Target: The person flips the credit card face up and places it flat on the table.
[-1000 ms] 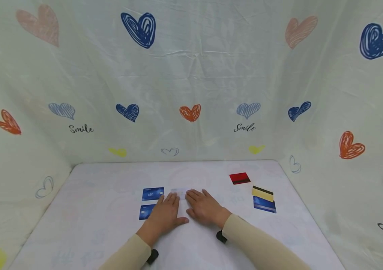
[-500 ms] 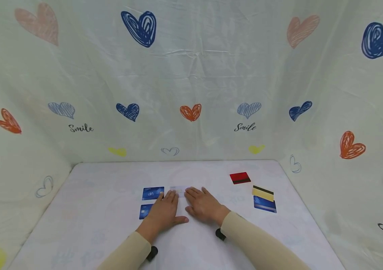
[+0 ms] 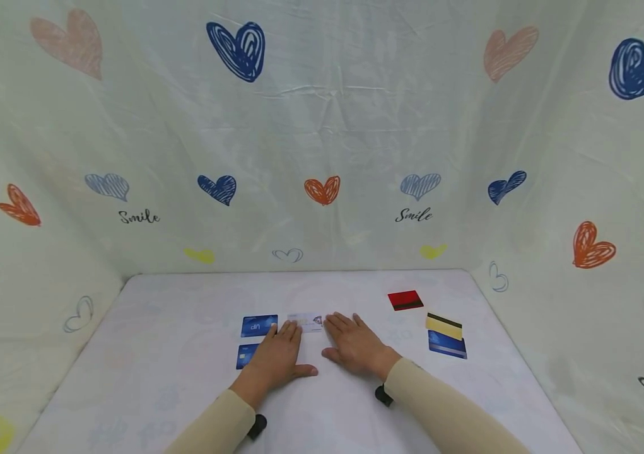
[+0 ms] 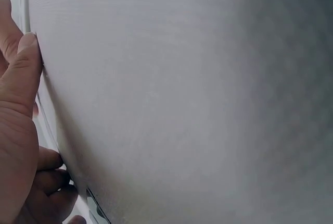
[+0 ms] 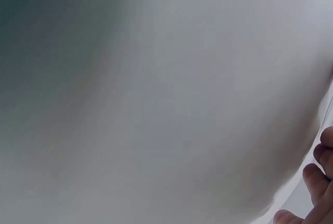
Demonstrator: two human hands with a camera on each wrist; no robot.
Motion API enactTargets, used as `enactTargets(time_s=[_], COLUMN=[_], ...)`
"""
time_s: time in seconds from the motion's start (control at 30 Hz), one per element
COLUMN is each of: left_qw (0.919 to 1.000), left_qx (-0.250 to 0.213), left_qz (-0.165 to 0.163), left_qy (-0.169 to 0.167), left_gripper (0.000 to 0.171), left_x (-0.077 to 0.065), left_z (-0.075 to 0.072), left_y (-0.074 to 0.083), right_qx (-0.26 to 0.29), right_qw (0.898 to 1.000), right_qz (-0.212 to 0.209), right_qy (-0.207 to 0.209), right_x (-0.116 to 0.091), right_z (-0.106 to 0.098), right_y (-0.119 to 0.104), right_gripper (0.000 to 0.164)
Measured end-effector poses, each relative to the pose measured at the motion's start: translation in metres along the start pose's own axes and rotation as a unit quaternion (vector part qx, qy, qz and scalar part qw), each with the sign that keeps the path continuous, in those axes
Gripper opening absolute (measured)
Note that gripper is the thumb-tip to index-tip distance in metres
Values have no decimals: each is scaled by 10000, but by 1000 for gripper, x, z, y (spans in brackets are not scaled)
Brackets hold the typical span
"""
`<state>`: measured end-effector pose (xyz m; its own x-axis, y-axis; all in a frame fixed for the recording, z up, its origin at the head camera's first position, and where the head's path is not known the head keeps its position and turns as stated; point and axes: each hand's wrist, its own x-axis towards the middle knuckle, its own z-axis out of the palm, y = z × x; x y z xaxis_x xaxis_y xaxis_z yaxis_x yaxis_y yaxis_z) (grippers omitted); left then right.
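A pale white card (image 3: 311, 323) lies flat on the table in the head view, between the two hands. The fingertips of my left hand (image 3: 276, 358) rest on its left lower corner, fingers straight and thumb spread. My right hand (image 3: 356, 345) lies palm down just right of the card, fingers extended. Left of the white card is a blue VIP card (image 3: 256, 325), its lower right corner under the left fingers. Below that, a second blue card (image 3: 245, 355) is partly hidden by the left hand. The wrist views show mostly table, with fingers at the edge.
On the right of the white table (image 3: 185, 403) lie a red card (image 3: 405, 300) with a dark stripe, a yellow card (image 3: 443, 325) and a blue striped card (image 3: 446, 345), which the yellow one overlaps. A heart-print curtain (image 3: 327, 126) hangs behind and along the sides.
My right hand has shifted right, off the white card, so its right end now shows. The left hand stays nearly where it was.
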<state>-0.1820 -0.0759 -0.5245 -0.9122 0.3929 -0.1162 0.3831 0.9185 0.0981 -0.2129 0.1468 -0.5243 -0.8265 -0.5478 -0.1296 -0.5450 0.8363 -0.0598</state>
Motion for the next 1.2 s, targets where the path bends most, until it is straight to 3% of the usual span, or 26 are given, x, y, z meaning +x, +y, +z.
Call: enactTargets(time_s=[0.4, 0.73, 0.93, 1.2], left_qw=[10000, 9999, 9999, 9998], left_qx=[61, 96, 103, 166], left_qz=[-18, 56, 58, 65], left_qy=[41, -18, -6, 29], left_gripper=[107, 104, 105, 105], left_x=[0, -2, -3, -3], left_z=[2, -1, -1, 0], left_y=[0, 2, 2, 2], right_qx=[323, 339, 463, 433], right_qw=[9962, 9810, 9769, 9792], right_qz=[774, 1887, 2067, 1966], right_qy=[223, 298, 287, 259], right_x=[-26, -49, -60, -65], right_z=[-4, -6, -8, -3], right_y=[60, 121, 133, 133], right_gripper=[82, 91, 94, 82])
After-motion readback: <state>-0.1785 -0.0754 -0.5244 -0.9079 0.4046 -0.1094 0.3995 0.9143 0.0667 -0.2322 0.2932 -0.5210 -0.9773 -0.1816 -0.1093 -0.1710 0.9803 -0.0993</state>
